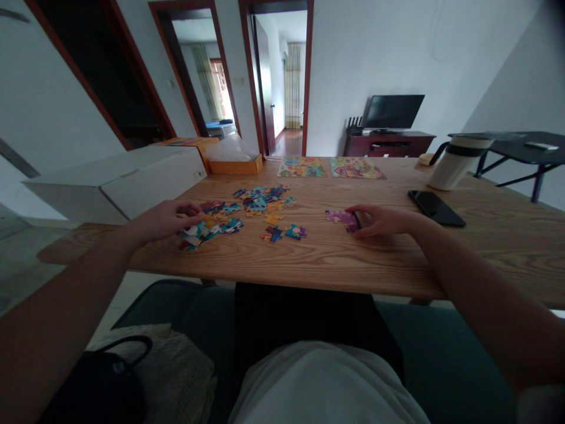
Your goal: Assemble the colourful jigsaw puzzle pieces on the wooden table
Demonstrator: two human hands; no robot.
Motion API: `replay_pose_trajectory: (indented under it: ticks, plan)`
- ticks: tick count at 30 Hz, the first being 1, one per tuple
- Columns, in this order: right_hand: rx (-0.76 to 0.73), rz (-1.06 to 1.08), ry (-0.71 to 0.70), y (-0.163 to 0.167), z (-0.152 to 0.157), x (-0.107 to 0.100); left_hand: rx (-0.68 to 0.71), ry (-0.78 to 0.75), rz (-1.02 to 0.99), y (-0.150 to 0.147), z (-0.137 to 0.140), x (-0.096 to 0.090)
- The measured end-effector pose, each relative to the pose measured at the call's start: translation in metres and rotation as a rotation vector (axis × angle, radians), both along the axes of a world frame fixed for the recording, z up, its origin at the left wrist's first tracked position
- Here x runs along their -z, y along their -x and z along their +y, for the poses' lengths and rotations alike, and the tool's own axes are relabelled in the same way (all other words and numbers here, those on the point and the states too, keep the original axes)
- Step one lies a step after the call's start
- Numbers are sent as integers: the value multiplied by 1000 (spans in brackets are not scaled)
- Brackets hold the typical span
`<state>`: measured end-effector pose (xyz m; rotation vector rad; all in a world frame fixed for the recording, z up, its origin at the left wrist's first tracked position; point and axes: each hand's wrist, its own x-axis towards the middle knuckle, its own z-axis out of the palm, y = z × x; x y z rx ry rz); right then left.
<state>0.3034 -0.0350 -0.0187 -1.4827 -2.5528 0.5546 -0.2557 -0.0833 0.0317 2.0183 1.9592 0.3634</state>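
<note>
At the left, my left hand (170, 221) reaches into a loose heap of jigsaw puzzle pieces (214, 227). Its fingers are apart and slightly bent over the heap's left side; no piece shows clearly held in them. My right hand (379, 221) has thumb and fingers around the right end of a few purple puzzle pieces (342, 218), which lie joined on the wood. A second pile of pieces (260, 199), blue and orange, lies behind the first. Two smaller bits, a red-blue piece (272, 234) and a teal-purple piece (295, 231), lie between my hands.
Two colourful picture sheets (302, 166) lie at the table's (318, 259) far edge. A white box (145, 176) and an orange tray (236, 165) holding a plastic bag stand back left. On the right are a black phone (436, 208) and a white jug (457, 165).
</note>
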Motion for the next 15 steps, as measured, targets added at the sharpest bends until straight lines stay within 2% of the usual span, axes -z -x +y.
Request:
replay_pose_trajectory:
  ticks: [2, 4, 7, 9, 11, 15]
  plan:
    - [6, 6, 1, 0, 0, 0, -13, -59, 21, -5, 1, 1]
    - [15, 4, 4, 1, -1, -1, -7, -186, 86, -10, 0, 3]
    - [17, -2, 11, 1, -2, -2, 174, -470, 147, -20, -4, 7]
    - [15, -7, 11, 1, -1, -3, 311, -609, 131, -28, -8, 10]
    - [10, -9, 4, 0, 0, -2, 367, -665, 96, -36, -12, 11]
    - [-1, 11, -2, -1, 2, 1, 375, -677, 54, -47, -15, 12]
